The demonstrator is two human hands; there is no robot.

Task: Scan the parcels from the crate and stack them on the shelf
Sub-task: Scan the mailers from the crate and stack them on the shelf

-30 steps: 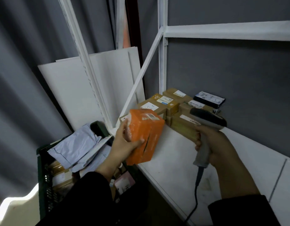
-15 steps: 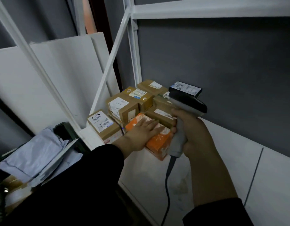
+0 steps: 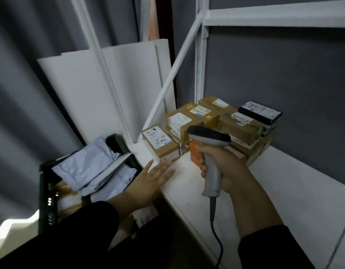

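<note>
Parcels [image 3: 86, 167] — grey mailer bags heaped in crate [image 3: 44, 191] at eight o'clock, cartons [image 3: 187, 131] stacked on shelf [image 3: 293, 200] at one o'clock; left hand [image 3: 150, 181] flat, fingers apart, empty; right hand [image 3: 226, 167] clamped on barcode scanner [image 3: 208, 136] — next pick best taken label-up, from top.

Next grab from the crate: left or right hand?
Left. The left hand is open and empty at the shelf edge, right beside the crate. The right hand grips the scanner over the shelf, farther from the crate.
</note>
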